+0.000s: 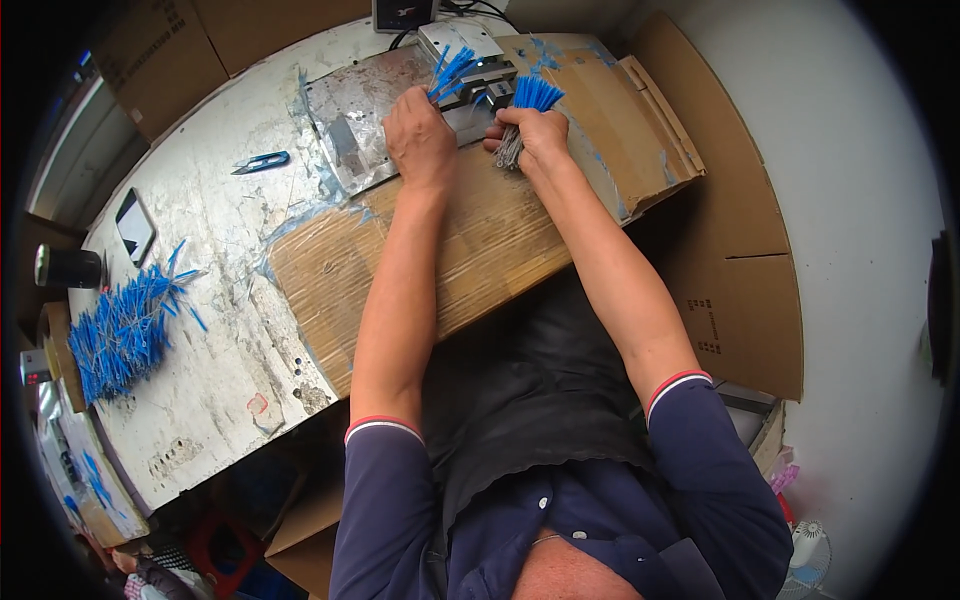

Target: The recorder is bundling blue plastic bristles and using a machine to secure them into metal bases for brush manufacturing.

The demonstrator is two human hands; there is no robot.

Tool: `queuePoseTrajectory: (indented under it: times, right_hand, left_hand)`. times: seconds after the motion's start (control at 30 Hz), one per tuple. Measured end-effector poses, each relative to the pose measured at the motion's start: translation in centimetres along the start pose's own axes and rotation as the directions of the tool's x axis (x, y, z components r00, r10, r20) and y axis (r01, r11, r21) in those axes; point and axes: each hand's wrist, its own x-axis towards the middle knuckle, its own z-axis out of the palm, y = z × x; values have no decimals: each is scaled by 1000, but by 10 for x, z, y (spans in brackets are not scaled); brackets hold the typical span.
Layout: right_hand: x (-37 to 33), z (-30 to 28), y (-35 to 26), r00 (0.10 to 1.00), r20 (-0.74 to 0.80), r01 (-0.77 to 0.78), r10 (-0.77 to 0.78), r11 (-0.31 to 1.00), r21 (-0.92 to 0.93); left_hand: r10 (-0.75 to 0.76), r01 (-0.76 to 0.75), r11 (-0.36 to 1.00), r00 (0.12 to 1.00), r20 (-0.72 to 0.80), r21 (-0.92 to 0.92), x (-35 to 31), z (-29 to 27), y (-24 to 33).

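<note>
My right hand point(540, 135) is closed round a thick bundle of thin grey stems with blue ends point(537, 94). The blue ends fan out above the fist and the grey stems stick out below it. Pinched in my left hand point(418, 138) are several of the same blue pieces point(456, 66), their tips spreading up and to the right. Its fingertips are partly hidden by the back of the hand. Both hands are beside a small metal machine point(484, 82) at the far side of the bench, on a metal plate point(350, 115).
Flattened cardboard point(330, 270) covers the bench's near edge. A large heap of blue pieces point(120, 335) lies at the left, by a phone point(134, 226) and a black cup point(68, 267). Blue thread snips point(262, 162) lie on the white bench top point(230, 230). Cardboard walls point(745, 200) stand at the right.
</note>
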Motion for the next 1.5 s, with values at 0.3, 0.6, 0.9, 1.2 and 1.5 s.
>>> queuePoseTrajectory:
  times: [0.3,0.6,0.9,1.2,1.5]
  right_hand:
    - [-11,-17,2,983,175,38,-53,995,88]
    - [-13,-25,2,974,222,38,-42,999,23]
    - [-15,-24,4,976,200,82,-87,996,33]
    - [-7,-4,9,987,65,149,-145,987,-64]
    - [0,8,8,988,-12,154,-157,980,-123]
  left_hand:
    - [13,-20,999,977,213,32,-4,0,-1]
    - [67,-77,996,966,248,32,-4,-3,-1]
    - [98,-125,990,943,318,65,-4,-6,3]
    - [-74,69,996,993,95,52,-1,-2,2]
    - [-44,44,999,999,29,1,-1,-1,0]
